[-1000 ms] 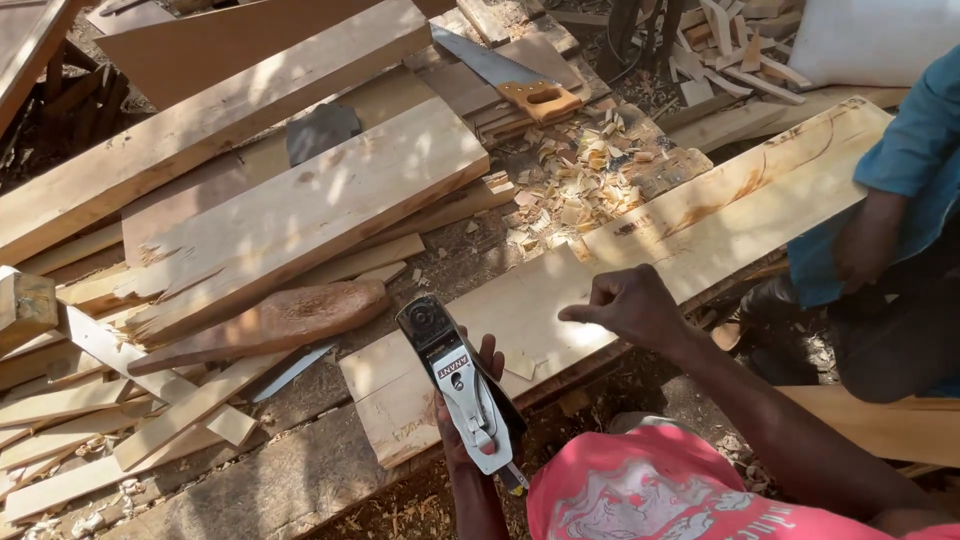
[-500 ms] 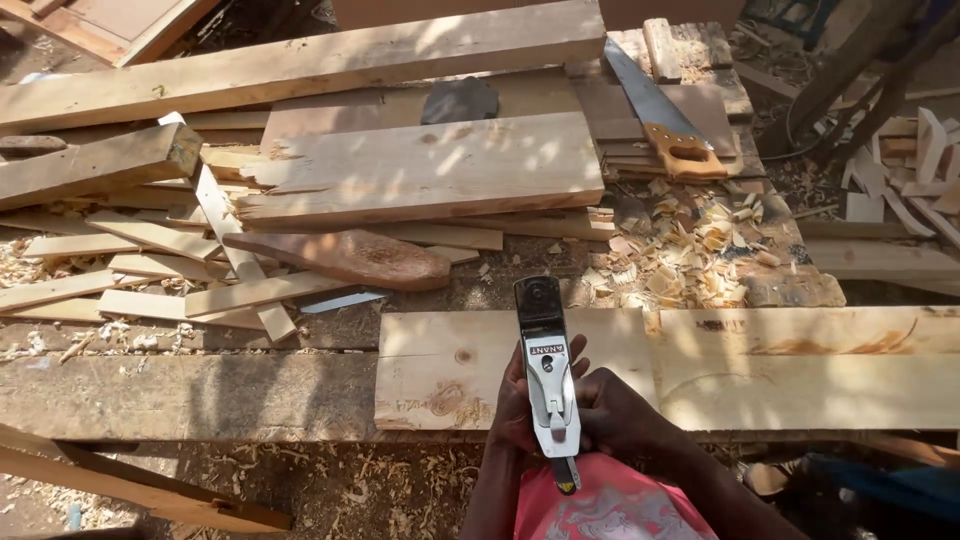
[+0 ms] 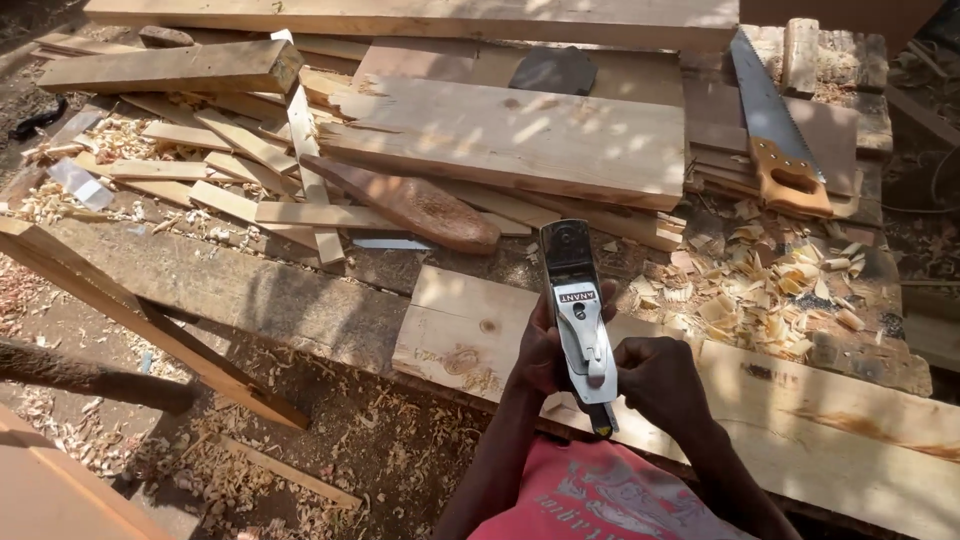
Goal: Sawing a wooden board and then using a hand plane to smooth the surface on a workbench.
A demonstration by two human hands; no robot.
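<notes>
Head camera looks down on an outdoor woodworking spot, where a rough timber surface (image 3: 250, 290) carries stacked lumber. Largest is a long beam (image 3: 420, 18) across the top, then a wide pale board (image 3: 520, 135) in the middle and a fresh plank (image 3: 800, 410) running along the near edge. A hand saw (image 3: 775, 130) with a wooden handle lies on boards at upper right, and a dark, rounded wood offcut (image 3: 420, 205) rests near the centre. Curled wood shavings (image 3: 760, 290) are heaped beside the plank; no box or bin holds them. Over the plank's near edge, a metal hand plane (image 3: 578, 320) is held up, sole turned toward the camera. The left hand (image 3: 535, 350) grips its side, fingers wrapped around the body, while the right hand (image 3: 660, 385) closes its fingers around the rear end.
</notes>
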